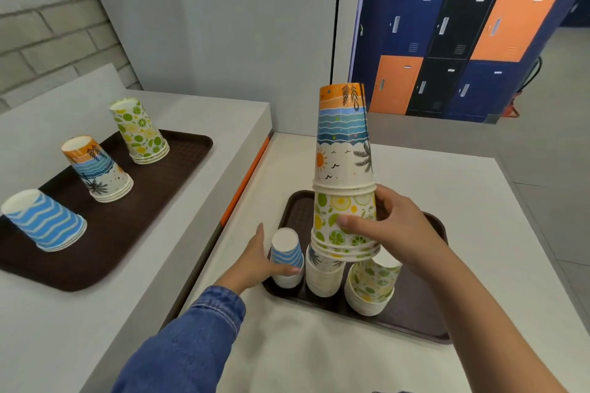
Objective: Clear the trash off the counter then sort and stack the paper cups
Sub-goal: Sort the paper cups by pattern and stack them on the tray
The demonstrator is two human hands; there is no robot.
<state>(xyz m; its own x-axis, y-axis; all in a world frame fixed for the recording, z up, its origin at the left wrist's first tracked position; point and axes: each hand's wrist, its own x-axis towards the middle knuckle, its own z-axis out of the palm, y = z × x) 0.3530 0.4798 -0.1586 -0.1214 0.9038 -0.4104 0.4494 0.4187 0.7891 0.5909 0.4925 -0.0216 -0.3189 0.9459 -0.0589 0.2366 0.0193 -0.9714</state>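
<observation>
Hidden parts: near tray [412, 322] at lower centre is largely covered by cups and both hands; its far right rim passes behind the right wrist.
Cut off: right forearm leaves the frame at the bottom right; blue denim sleeve [191, 344] leaves it at the bottom left of centre.
Hard to make out: how many cups are nested in each stack cannot be counted; only bunched rims show.
Right hand [392, 226]: wrapped around the lemon-and-lime cups at the base of the tall mixed stack [346, 169], thumb in front, holding it upright above the tray; beach-print cups sit upside down on top.
Left hand [255, 260]: closed around the small blue wave cup [287, 257], which stands upside down at the tray's left edge.
Under the lifted stack: a beach-print stack [322, 277] and a citrus-print stack [372, 287], both upside down on the near tray, just beside each other.
Far tray [134, 226]: at left of the frame, on the higher counter [198, 124]; it bears three separate upside-down stacks, well apart: blue wave stack [44, 222], beach stack [97, 169], citrus stack [140, 131].
Surface: pale lower counter [447, 175] with an orange strip [245, 182] along the step between the two levels.
Room: grey brick wall [48, 25] at upper left; blue, orange and black lockers [463, 32] at upper right.
</observation>
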